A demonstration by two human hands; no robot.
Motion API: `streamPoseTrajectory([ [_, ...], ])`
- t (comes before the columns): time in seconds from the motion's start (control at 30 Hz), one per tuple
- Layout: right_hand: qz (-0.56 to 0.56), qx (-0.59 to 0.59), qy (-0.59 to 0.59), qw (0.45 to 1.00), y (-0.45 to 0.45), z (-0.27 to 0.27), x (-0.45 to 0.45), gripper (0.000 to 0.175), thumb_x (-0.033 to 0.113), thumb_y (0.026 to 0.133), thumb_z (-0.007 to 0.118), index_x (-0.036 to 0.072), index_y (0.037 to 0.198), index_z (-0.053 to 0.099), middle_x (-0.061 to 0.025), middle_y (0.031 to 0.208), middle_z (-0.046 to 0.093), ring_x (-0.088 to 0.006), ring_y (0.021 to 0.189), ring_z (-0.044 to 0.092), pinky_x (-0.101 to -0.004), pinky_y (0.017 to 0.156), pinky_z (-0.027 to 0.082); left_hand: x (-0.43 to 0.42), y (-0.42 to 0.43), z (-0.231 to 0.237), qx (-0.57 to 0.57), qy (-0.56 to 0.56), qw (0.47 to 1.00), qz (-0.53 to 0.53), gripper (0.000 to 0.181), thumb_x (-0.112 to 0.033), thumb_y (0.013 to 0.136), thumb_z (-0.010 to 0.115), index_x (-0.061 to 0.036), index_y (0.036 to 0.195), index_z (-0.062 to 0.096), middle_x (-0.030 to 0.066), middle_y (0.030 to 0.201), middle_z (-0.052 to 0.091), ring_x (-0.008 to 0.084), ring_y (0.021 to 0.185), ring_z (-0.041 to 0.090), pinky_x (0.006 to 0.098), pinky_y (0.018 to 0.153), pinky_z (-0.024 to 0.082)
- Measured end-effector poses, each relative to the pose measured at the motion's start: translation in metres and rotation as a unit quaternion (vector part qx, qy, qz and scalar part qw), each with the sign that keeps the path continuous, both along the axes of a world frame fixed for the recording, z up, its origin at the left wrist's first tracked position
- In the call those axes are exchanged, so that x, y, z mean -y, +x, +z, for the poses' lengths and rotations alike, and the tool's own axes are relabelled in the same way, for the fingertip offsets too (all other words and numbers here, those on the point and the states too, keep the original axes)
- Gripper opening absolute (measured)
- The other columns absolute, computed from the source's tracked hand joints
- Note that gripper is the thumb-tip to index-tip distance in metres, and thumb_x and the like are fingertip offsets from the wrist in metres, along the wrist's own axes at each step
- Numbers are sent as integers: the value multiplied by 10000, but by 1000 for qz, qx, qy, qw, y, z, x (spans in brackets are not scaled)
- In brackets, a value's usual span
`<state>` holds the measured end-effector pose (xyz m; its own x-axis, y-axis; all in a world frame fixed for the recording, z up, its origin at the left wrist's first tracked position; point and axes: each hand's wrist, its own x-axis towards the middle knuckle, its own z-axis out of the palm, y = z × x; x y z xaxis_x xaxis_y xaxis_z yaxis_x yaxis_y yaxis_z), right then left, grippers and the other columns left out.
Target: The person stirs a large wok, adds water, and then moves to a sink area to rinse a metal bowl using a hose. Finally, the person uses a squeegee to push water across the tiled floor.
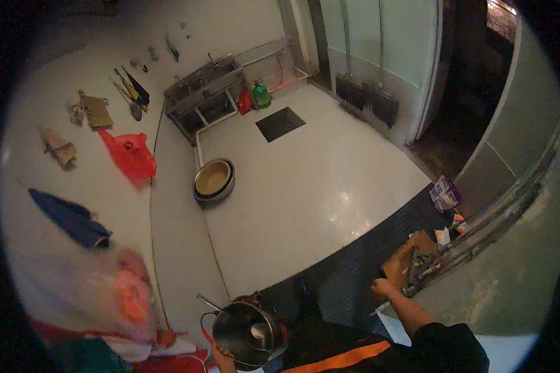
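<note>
At the bottom of the view my left hand (222, 358) grips the side of a round metal pot (231, 333), by the red grip of its wire handle. A ladle-like utensil with a metal handle (209, 301) leans out over the rim, and a round shiny shape (260, 335) shows inside. My right arm reaches out to the right. Its hand (381, 288) has curled fingers beside an open cardboard box (403, 261); whether anything is in them I cannot tell.
A dark mat (345, 275) crosses the pale tiled floor. Nested basins (213, 179) lean by the left wall, below a hanging red bag (133, 158). Ahead are a metal sink (205, 84), a green bottle (261, 94) and a dark floor grate (280, 124). Pipes (504, 224) run along the right.
</note>
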<state>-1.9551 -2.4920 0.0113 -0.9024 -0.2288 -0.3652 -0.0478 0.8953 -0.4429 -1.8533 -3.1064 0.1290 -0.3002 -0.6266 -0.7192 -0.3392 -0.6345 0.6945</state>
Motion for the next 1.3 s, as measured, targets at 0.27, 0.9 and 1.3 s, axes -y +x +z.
streamPoseTrajectory([
  [0.27,-393,228,54,889,-61,-41,-85,256,275,746,570,21,748,605,-157,688,590,-284,616,567,-399,529,439,35,-279,-84,11,91,992,-83,263,-384,818,489,-143,917,457,6,687,488,174,578,477,328,472,400],
  [0.9,-402,144,-98,899,-677,-16,-83,260,189,798,509,4,617,526,-109,563,552,-203,453,544,-343,436,454,-24,-890,-59,30,55,973,-223,201,-345,821,516,-155,760,489,3,674,486,153,606,504,335,505,412],
  [1.3,-291,164,-236,913,-1026,45,-84,225,204,879,456,8,798,530,-75,564,538,-135,469,535,-266,420,431,-134,-1343,-152,56,108,967,-223,236,-351,854,471,-120,863,519,7,769,543,156,785,544,565,819,349],
])
